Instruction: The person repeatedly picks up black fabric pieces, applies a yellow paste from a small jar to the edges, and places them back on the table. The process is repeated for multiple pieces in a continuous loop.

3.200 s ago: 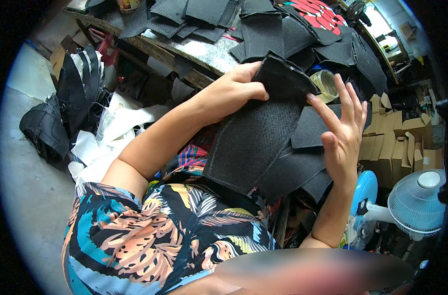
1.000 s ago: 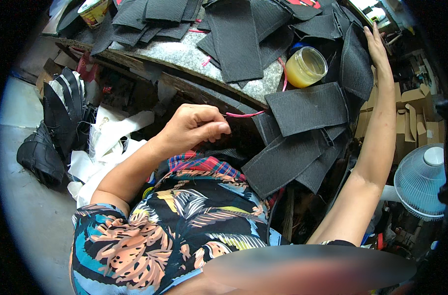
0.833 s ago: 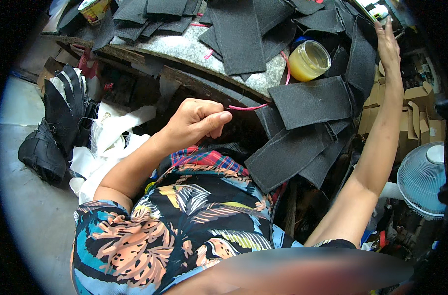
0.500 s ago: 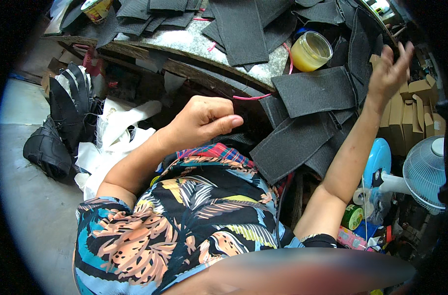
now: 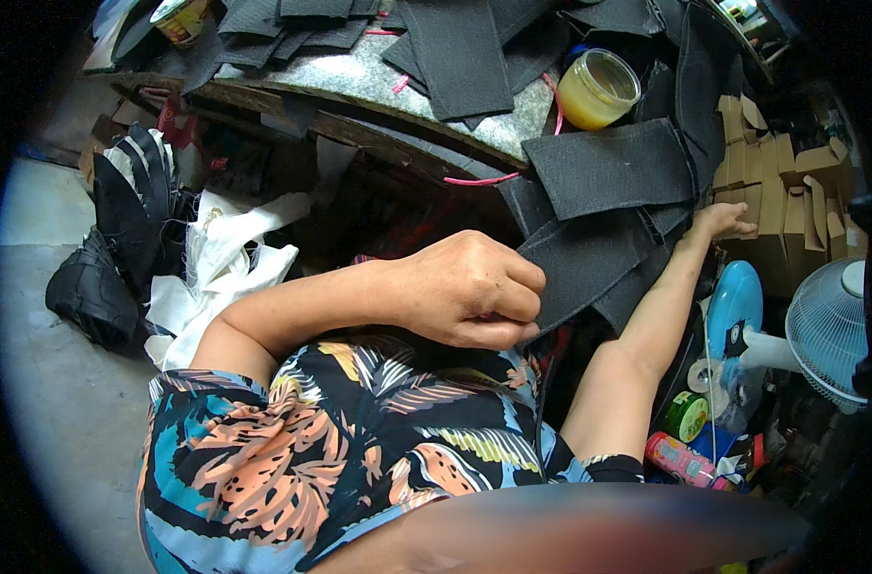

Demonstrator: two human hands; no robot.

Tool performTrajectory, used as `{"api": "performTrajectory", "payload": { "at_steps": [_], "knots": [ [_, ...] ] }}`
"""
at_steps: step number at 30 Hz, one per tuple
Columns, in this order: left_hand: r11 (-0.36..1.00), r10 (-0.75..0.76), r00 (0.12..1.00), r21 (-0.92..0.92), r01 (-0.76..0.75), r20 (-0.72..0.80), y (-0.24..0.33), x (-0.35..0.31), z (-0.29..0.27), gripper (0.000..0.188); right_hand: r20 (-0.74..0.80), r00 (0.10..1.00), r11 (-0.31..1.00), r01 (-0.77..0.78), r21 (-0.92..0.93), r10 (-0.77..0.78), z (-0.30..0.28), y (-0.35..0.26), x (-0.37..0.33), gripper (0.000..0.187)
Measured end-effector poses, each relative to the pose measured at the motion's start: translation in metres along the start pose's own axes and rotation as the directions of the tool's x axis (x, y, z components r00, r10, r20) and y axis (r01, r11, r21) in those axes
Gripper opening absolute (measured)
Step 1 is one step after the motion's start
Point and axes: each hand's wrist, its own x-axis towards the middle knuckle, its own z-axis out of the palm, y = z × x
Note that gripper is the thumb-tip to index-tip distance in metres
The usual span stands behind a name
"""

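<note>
My left hand [image 5: 479, 292] is closed in a fist in front of my body, its back upward. Whatever lies inside the curled fingers, if anything, is hidden. Beside it is a black felt-like panel [image 5: 589, 266], one of several stacked along the table's right corner. My right hand [image 5: 723, 220] reaches out to the right with its fingers stretched and apart, next to several brown cardboard boxes [image 5: 773, 215]; nothing shows in it. Above the stacked panels, another black panel [image 5: 613, 167] lies below an uncapped clear jar of yellowish stuff [image 5: 599, 91].
More black pieces [image 5: 455, 57] cover parts of the grey-topped table [image 5: 369, 81]. White cloth scraps [image 5: 221, 258] and a black bundle [image 5: 97, 292] lie at left. A white fan [image 5: 828, 330], a blue round object [image 5: 737, 297] and a green tin [image 5: 686, 416] stand at right.
My left hand has moved right and nearer my body, still closed. My right hand has come down from beside the upper panels to the cardboard boxes. The view has shifted slightly.
</note>
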Motion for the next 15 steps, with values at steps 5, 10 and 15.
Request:
{"api": "performTrajectory", "payload": {
  "at_steps": [5, 10, 15],
  "knots": [
    [0.999, -0.027, 0.998, -0.034, 0.029, 0.053, 0.0, 0.0, 0.008, 0.024, 0.02, 0.998, 0.997, -0.055, 0.055, 0.054, -0.001, -0.004, 0.0, 0.071],
    [0.995, -0.088, 0.994, 0.047, 0.091, -0.057, 0.001, -0.005, -0.027, 0.023, 0.045, 0.979, 0.974, 0.193, 0.119, -0.2, -0.008, -0.058, 0.002, 0.075],
    [0.85, 0.375, 0.613, 0.522, 0.073, -0.695, 0.079, -0.015, -0.11, 0.037, 0.239, 0.846, 0.848, 0.371, 0.378, -0.477, -0.011, -0.098, -0.007, 0.082]
  ]
}}
